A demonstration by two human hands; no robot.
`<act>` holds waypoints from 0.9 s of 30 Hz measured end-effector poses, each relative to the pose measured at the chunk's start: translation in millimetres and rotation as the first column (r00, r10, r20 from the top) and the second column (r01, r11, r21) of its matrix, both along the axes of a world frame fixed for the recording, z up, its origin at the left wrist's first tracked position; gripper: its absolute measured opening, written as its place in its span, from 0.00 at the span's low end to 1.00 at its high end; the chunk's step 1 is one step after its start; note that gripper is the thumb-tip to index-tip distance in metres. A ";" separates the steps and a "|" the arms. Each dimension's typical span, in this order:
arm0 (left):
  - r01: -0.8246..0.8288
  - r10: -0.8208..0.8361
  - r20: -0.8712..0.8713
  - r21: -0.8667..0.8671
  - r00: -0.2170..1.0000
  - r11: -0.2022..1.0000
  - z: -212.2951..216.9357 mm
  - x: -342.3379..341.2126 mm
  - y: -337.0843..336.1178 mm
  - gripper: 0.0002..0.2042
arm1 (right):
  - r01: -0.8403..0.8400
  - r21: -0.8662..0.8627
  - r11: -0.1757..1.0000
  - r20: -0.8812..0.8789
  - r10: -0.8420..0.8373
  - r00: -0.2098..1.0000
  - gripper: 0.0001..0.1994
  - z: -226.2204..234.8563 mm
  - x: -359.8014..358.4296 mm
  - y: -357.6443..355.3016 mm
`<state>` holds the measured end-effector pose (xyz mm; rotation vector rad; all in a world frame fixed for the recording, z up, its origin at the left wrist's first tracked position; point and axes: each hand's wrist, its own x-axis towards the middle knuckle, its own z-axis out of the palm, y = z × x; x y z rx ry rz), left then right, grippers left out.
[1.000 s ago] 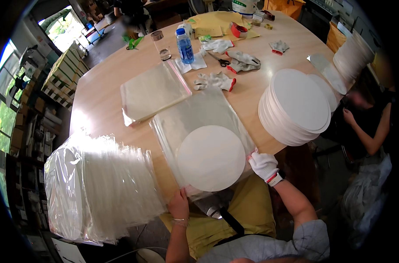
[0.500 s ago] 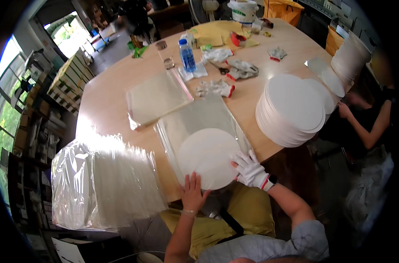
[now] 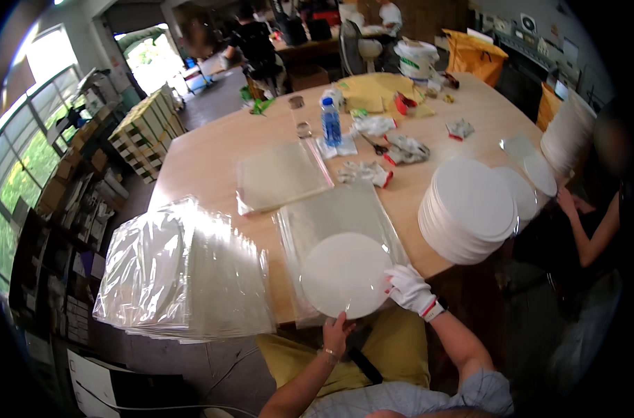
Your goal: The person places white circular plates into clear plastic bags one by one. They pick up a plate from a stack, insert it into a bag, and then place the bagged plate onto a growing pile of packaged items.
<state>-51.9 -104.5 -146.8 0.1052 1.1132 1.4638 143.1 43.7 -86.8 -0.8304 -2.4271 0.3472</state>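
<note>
Left hand (image 3: 336,336) has withdrawn to the near edge of the white disc (image 3: 345,275), just beyond its bent fingers; gloved right hand (image 3: 409,290) is at the right edge. Whether either grips, I cannot tell.

We are in a workshop: discs (image 3: 474,198) and clear bags (image 3: 184,272) lie in stacks on a big worktop (image 3: 205,155). Around us we see loaded shelves (image 3: 42,258), a wide doorway (image 3: 150,59) and other people (image 3: 256,45).

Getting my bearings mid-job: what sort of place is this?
Probably a packing workshop: a pile of clear plastic bags, a stack of white discs and loose red-cuffed work gloves share one large table.
</note>
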 end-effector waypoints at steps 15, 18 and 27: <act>0.379 0.131 -0.687 0.537 0.714 0.754 214.0 -80.1 -58.8 0.12 | -0.467 -0.729 0.500 -0.662 -0.345 0.665 0.22 81.5 -82.4 -25.0; 0.165 0.438 -0.897 0.441 0.051 0.882 275.8 -150.7 -97.6 0.07 | -0.603 -0.515 0.609 -0.761 0.000 0.649 0.20 162.2 -158.7 -32.6; -0.506 0.249 -0.964 0.263 -0.097 0.822 252.2 -359.4 -172.3 0.58 | -0.626 -0.646 0.435 -0.516 0.355 0.779 0.14 232.3 -337.5 -63.5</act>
